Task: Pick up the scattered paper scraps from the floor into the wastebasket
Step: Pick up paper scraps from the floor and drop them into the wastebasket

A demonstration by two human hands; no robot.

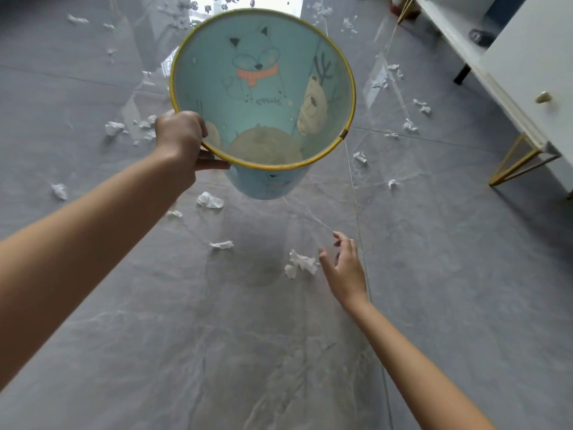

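Head view: the left hand (pixel 181 141) is clamped on the yellow rim of the pale-blue cartoon wastebasket (pixel 214 72), which is up off the grey floor (pixel 155 336) with its mouth tilted toward us. The right hand (pixel 345 270) is down low, fingers spread, holding nothing, thumb just beside a crumpled paper scrap (pixel 302 263). A second scrap (pixel 210 200) lies under the basket, and more lie scattered toward the white cabinet (pixel 527 72).

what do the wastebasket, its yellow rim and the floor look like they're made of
The wastebasket looks like thin translucent plastic or coated fabric: light glows through and the print shows mirrored inside. Its yellow rim seems a coated wire hoop with a metal-like joint. The floor looks like glossy grey marbled tile: veins, seams, reflections.
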